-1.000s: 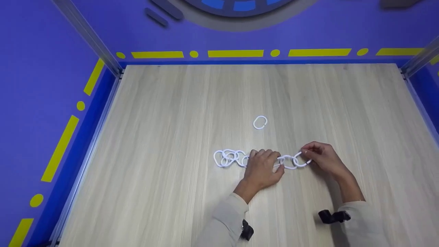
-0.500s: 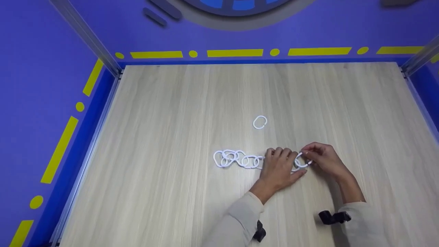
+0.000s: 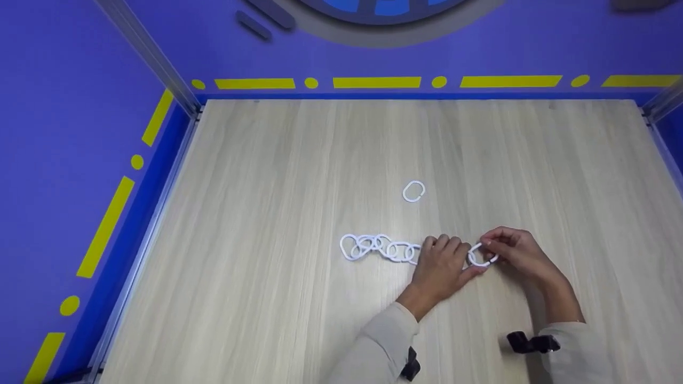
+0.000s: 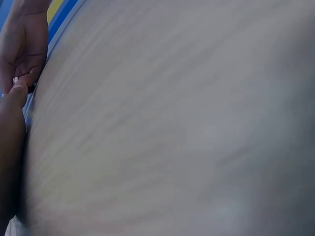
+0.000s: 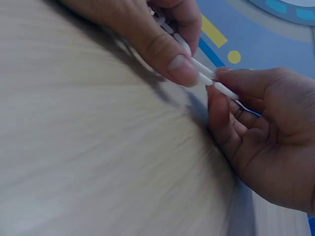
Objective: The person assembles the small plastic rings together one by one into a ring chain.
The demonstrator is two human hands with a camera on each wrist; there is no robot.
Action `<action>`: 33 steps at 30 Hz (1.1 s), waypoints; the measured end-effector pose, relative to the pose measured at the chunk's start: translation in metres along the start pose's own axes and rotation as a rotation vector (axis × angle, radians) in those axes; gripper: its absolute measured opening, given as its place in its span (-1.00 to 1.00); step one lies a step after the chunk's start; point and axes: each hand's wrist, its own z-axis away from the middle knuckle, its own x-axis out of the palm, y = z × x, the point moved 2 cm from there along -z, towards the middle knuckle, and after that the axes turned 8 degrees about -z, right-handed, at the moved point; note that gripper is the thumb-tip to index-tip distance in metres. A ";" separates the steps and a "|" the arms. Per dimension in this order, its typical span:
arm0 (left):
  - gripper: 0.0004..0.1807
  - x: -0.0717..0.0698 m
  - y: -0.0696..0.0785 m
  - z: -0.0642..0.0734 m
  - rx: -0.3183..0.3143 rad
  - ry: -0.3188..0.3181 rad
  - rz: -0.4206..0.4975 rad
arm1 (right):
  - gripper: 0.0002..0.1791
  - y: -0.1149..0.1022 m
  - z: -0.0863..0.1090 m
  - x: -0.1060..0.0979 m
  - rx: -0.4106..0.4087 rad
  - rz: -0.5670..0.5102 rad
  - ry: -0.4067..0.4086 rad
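Note:
Several white plastic rings, each with a small gap, are linked into a chain point(image 3: 400, 260) lying across the table in the head view. My left hand point(image 3: 442, 266) covers the chain's right part; in the right wrist view its thumb point(image 5: 182, 69) and fingers grip the links. At the right end, my right hand point(image 3: 517, 255) pinches the last ring point(image 3: 482, 265) between thumb and fingertips, its gap showing near the fingers. Both hands are close together. A separate white ring point(image 3: 404, 192) lies farther back. In the left wrist view, only part of the hands shows at the left edge.
The pale wooden table point(image 3: 277, 186) is bounded by a blue back wall point(image 3: 384, 58) and a blue left wall point(image 3: 69, 133) with yellow markings. Metal frame strips run along the corners. A black wrist mount point(image 3: 533, 342) sits at the right sleeve.
My left hand has slid right along the chain, close to my right hand, uncovering links on its left. The right hand keeps its pinch on the end ring. The head view has shifted slightly.

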 end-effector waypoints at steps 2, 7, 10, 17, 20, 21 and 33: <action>-0.39 0.000 0.000 0.000 0.009 -0.002 -0.001 | -0.67 -0.004 -0.003 -0.001 -0.001 0.057 -0.004; -0.39 0.002 -0.002 0.001 0.017 -0.012 0.010 | -0.79 -0.017 -0.026 0.002 -0.125 0.332 0.063; -0.39 0.002 -0.003 0.001 0.018 -0.016 0.016 | -0.83 -0.024 -0.045 0.005 -0.208 0.510 0.068; -0.39 0.002 -0.002 0.002 0.017 -0.012 0.026 | -0.65 -0.037 -0.077 0.019 -0.412 0.997 -0.014; -0.40 0.001 -0.003 0.002 0.010 -0.010 0.039 | -0.50 -0.044 -0.086 0.027 -0.537 1.176 -0.039; -0.40 0.001 -0.003 0.002 0.009 -0.011 0.044 | -0.45 -0.047 -0.089 0.030 -0.572 1.225 -0.043; -0.46 -0.001 -0.002 0.001 0.011 -0.034 0.039 | -0.25 -0.057 -0.109 0.042 -0.671 1.574 -0.112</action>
